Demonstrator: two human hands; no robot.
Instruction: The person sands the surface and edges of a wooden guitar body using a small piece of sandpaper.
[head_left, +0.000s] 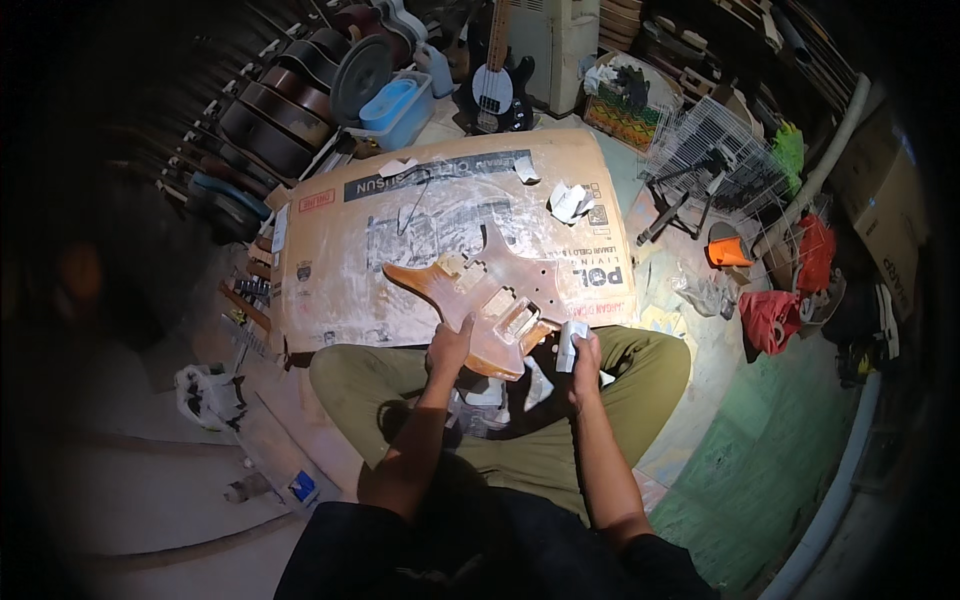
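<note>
A bare wooden electric guitar body point(468, 302), reddish brown with an orange-brown edge, lies tilted across my lap and the near edge of a cardboard sheet. Cut-out cavities and pointed horns show on its face. My left hand point(450, 347) grips its lower left edge, thumb on top and the other fingers mostly hidden beneath. In my right hand point(586, 366) is a small whitish sanding block point(567, 345), held upright beside the body's lower right edge. Whether the block touches the wood I cannot tell.
Pale dust and paper scraps, one crumpled point(570, 203), lie on the cardboard point(330, 255). Behind it stand a black bass guitar point(492, 90), a blue tub point(392, 105) and a row of guitars point(265, 137). To the right are a wire rack point(705, 150) and a red bag point(768, 320).
</note>
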